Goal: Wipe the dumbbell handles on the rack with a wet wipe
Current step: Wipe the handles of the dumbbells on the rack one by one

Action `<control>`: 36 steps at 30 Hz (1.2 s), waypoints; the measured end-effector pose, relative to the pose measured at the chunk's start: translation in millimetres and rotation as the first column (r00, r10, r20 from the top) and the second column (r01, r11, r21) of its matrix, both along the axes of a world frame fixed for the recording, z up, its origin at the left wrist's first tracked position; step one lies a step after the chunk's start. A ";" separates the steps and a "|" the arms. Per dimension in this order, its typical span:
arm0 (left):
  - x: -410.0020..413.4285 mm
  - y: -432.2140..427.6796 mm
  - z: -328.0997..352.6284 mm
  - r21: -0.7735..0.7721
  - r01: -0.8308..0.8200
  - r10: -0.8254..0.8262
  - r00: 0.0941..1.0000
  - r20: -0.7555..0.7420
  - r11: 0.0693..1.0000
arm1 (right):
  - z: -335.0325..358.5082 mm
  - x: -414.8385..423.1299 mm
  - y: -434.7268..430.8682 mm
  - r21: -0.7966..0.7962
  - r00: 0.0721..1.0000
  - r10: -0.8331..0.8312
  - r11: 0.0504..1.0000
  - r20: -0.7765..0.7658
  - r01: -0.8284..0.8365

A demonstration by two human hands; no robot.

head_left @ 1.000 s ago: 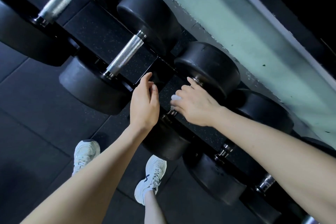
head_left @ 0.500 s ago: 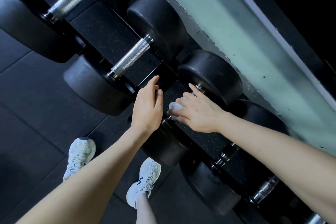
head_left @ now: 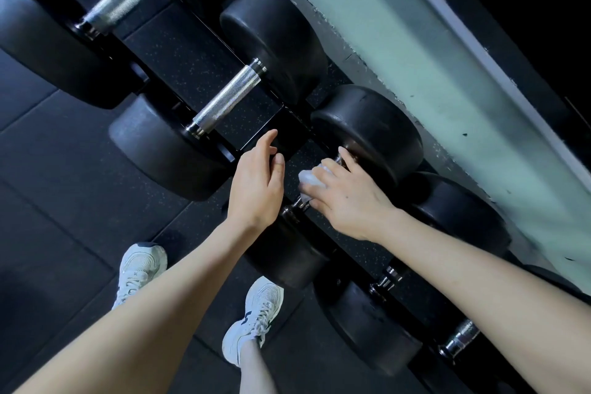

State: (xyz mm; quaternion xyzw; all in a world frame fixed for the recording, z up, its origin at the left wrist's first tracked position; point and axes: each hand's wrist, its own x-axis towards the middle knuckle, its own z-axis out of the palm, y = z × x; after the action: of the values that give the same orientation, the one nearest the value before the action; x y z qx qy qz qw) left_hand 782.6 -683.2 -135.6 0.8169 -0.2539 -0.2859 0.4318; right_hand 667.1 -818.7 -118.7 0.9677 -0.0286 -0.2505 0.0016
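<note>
Black dumbbells with knurled steel handles lie in a row on a low black rack [head_left: 256,115]. My right hand [head_left: 348,198] is wrapped over the handle of the middle dumbbell [head_left: 371,131] with a white wet wipe [head_left: 310,179] bunched under its fingers; only the handle's lower end [head_left: 295,205] shows. My left hand [head_left: 257,182] hovers just left of it with relaxed fingers and holds nothing. The neighbouring dumbbell's bare handle [head_left: 228,101] lies up and to the left.
Another handle [head_left: 123,3] is at the top left, and smaller dumbbells [head_left: 460,337] run off to the lower right. A pale green wall [head_left: 415,51] runs behind the rack. My white sneakers [head_left: 252,320] stand on dark rubber floor tiles [head_left: 64,201] close to the rack.
My right hand with the wipe has slid a little up the handle toward the far weight head. The left hand stays beside it. The view has shifted slightly.
</note>
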 end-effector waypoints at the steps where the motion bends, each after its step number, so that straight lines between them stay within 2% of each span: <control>1: 0.1 0.0 0.5 -0.003 0.000 0.000 1.000 0.002 1.000 | 0.6 -4.2 1.8 0.011 1.000 0.012 1.000 0.001 -0.012; 5: 0.2 -1.3 6.3 -0.008 -0.014 0.014 1.000 0.008 1.000 | 3.8 -18.5 3.7 0.025 0.997 0.078 0.997 -0.025 -0.078; 7: 1.0 -1.6 9.6 0.002 -0.021 0.021 1.000 0.012 1.000 | 11.4 -22.9 4.4 0.029 0.998 0.061 0.998 -0.011 -0.061; 9: 0.8 -1.4 14.9 0.028 -0.034 0.033 0.999 0.016 0.999 | 26.0 -29.2 8.0 0.076 0.998 -0.062 0.995 -0.014 0.062; 11: 0.1 1.1 26.8 0.055 -0.061 0.060 0.998 0.015 0.997 | 42.8 -40.6 16.8 0.195 0.946 -0.323 0.928 0.006 0.316; 12: -0.7 3.5 36.2 0.061 -0.065 0.064 0.998 0.017 0.996 | 53.5 -45.3 22.2 0.304 0.870 -0.494 0.829 0.001 0.470; 13: -1.7 6.9 46.1 0.063 -0.058 0.056 0.998 0.022 0.996 | 66.2 -47.4 28.5 0.426 0.742 -0.669 0.658 -0.049 0.621; 14: -2.5 10.8 56.9 0.059 -0.042 0.041 0.999 0.019 0.997 | 78.7 -47.3 35.7 0.558 0.561 -0.819 0.412 -0.119 0.720; 15: -2.8 15.4 67.6 0.056 -0.027 0.027 1.000 -0.004 0.998 | 90.8 -44.5 43.3 0.672 0.351 -0.906 0.109 -0.236 0.733; 16: -2.5 20.8 79.5 0.056 -0.013 0.015 0.999 -0.044 0.998 | 101.6 -39.5 50.4 0.737 0.176 -0.910 -0.178 -0.376 0.652; 17: -0.7 26.4 91.6 0.063 0.003 0.003 0.996 -0.091 0.998 | 110.8 -33.3 56.6 0.748 0.052 -0.871 -0.388 -0.489 0.539; 18: 1.0 31.7 102.3 0.072 0.020 -0.010 0.991 -0.136 0.997 | 118.0 -27.5 62.4 0.736 -0.014 -0.811 -0.537 -0.584 0.413; 20: 12.5 40.7 124.2 0.073 0.056 -0.039 0.976 -0.213 0.996 | 133.3 -10.9 73.7 0.669 -0.030 -0.686 -0.717 -0.727 0.197; 23: 43.5 49.4 153.5 0.043 0.118 -0.091 0.911 -0.401 0.992 | 155.3 19.6 91.0 0.575 0.046 -0.574 -0.815 -0.818 0.073; 25: 69.7 53.3 171.6 0.018 0.156 -0.122 0.831 -0.543 0.988 | 169.2 41.7 102.0 0.539 0.048 -0.537 -0.842 -0.842 0.029; 27: 93.7 59.1 188.2 0.019 0.207 -0.158 0.798 -0.581 0.978 | 177.2 62.7 113.7 0.530 -0.002 -0.530 -0.848 -0.848 0.021; 30: 125.4 68.8 202.3 0.068 0.271 -0.211 0.862 -0.461 0.960 | 179.3 88.6 131.2 0.555 -0.161 -0.560 -0.828 -0.812 0.081; 32: 143.1 72.5 206.4 0.084 0.287 -0.216 0.855 -0.471 0.954 | 180.1 97.7 141.9 0.536 -0.254 -0.543 -0.838 -0.800 0.102; 34: 158.4 73.7 206.8 0.102 0.315 -0.223 0.833 -0.506 0.944 | 179.8 102.2 151.3 0.555 -0.269 -0.569 -0.821 -0.777 0.133; 36: 169.3 71.2 204.9 0.112 0.364 -0.245 0.793 -0.557 0.925 | 180.5 107.6 158.5 0.638 -0.280 -0.661 -0.749 -0.696 0.179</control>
State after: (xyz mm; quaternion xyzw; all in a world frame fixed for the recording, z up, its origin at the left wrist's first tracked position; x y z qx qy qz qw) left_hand 951.9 -612.0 69.3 0.6945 -0.2204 -0.5929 0.3428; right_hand 774.8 -660.2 61.8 0.3001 -0.6173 0.1333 -0.7149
